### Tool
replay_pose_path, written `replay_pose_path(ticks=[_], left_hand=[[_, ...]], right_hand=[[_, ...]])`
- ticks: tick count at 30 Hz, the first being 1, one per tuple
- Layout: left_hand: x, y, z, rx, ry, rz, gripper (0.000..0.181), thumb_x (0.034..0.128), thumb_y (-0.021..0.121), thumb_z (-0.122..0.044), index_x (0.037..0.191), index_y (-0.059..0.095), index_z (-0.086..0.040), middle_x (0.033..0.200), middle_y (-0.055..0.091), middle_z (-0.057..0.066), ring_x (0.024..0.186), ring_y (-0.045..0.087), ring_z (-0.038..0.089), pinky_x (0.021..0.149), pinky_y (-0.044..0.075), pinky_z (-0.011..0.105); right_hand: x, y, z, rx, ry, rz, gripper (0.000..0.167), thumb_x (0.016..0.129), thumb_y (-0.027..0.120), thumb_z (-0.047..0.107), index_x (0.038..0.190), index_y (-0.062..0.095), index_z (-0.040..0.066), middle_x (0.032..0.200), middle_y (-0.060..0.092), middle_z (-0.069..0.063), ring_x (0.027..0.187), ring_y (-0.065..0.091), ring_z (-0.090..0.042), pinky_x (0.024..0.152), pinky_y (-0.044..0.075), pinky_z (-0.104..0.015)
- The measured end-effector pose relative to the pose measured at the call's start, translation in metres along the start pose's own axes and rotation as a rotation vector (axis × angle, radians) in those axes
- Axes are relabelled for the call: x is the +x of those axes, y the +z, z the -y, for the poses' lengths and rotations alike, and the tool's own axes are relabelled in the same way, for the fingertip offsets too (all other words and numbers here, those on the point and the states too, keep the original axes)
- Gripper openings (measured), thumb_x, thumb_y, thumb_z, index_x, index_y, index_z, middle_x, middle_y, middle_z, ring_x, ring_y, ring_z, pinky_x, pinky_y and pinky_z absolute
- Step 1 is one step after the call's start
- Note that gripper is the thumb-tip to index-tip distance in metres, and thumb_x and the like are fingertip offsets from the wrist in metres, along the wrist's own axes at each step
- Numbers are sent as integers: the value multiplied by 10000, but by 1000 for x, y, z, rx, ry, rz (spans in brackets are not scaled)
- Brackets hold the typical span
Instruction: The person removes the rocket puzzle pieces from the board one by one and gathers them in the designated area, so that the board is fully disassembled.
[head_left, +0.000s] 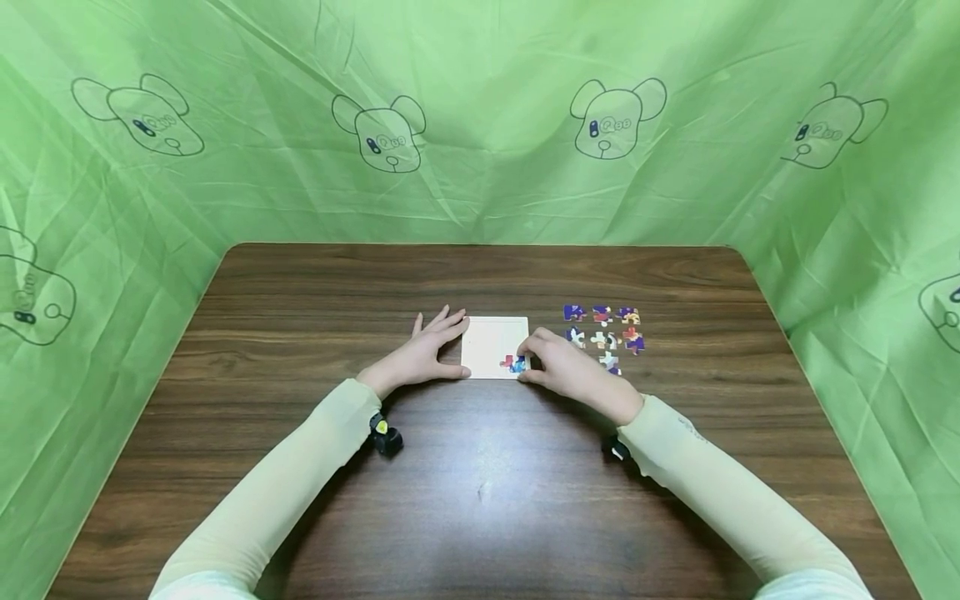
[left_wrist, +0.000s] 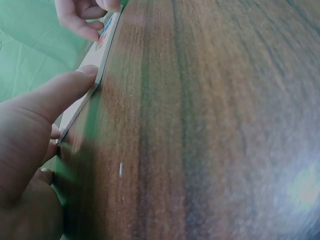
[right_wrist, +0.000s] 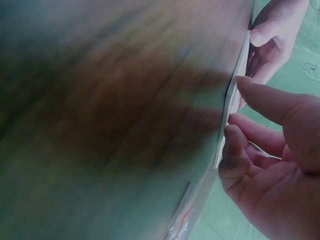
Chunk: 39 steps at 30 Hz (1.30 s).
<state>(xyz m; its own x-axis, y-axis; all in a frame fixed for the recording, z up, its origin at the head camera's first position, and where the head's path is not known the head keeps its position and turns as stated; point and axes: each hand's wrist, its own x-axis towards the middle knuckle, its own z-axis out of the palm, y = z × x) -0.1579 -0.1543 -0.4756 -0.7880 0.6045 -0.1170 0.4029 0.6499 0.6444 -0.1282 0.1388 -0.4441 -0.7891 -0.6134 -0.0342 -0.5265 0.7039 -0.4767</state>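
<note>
A square white puzzle tray [head_left: 487, 337] lies flat on the table. Two joined jigsaw pieces, a red piece [head_left: 507, 362] and a blue piece [head_left: 517, 365], sit in its near right corner. My left hand [head_left: 420, 348] spreads its fingers along the tray's left side, thumb on the near left corner. In the left wrist view that thumb [left_wrist: 82, 75] presses the rim. My right hand [head_left: 566, 367] bends its thumb and fingers around the blue piece at the near right corner; the fingertips [right_wrist: 234, 120] partly hide the contact.
Several loose jigsaw pieces [head_left: 603, 339] lie in rough rows right of the tray, one partly behind the right hand. The brown wooden table [head_left: 480, 500] is enclosed at back and sides by a green curtain [head_left: 487, 192] with printed bear outlines.
</note>
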Motion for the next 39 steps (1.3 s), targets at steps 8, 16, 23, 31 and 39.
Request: replay_pose_path(ticks=[8, 16, 23, 31, 39], left_hand=[[-1, 1, -1, 4, 12, -14, 953, 901, 824, -361, 1621, 309, -10, 1715, 223, 153, 1605, 19, 366, 1205, -129, 681], [-1, 1, -1, 9, 9, -9, 945, 906, 821, -355, 1624, 308, -18, 1716, 225, 143, 1606, 21, 362, 1211, -119, 675], [-1, 0, -3, 4, 9, -8, 939, 901, 826, -345, 1618, 320, -12, 1713, 232, 151, 1606, 24, 363, 1213, -117, 673], [-1, 0, -3, 9, 16, -12, 939, 906, 819, -347, 1618, 314, -2, 1712, 230, 160, 1603, 27, 376, 1206, -119, 685], [-1, 0, -1, 20, 11, -10, 942, 904, 820, -351, 1620, 313, -8, 1713, 229, 153, 1605, 28, 366, 1208, -117, 683]], right_hand=[[2, -2, 3, -11, 13, 15, 315, 918, 818, 176, 1130, 674, -8, 1118, 622, -132, 857, 605, -190, 794, 562, -363], [2, -2, 4, -11, 8, -6, 330, 902, 835, 162, 1093, 617, 5, 1100, 606, -128, 875, 576, -203, 809, 551, -384], [2, -4, 6, -3, 9, 0, 330, 903, 836, 166, 1093, 616, 10, 1016, 625, -103, 844, 557, -184, 770, 535, -373], [3, -5, 6, 26, -17, -26, 272, 907, 820, 111, 1093, 661, -10, 997, 655, -103, 823, 589, -169, 744, 547, -333], [4, -4, 5, 20, -16, -18, 263, 921, 808, 135, 1108, 687, -5, 999, 672, -94, 819, 618, -177, 740, 553, -321]])
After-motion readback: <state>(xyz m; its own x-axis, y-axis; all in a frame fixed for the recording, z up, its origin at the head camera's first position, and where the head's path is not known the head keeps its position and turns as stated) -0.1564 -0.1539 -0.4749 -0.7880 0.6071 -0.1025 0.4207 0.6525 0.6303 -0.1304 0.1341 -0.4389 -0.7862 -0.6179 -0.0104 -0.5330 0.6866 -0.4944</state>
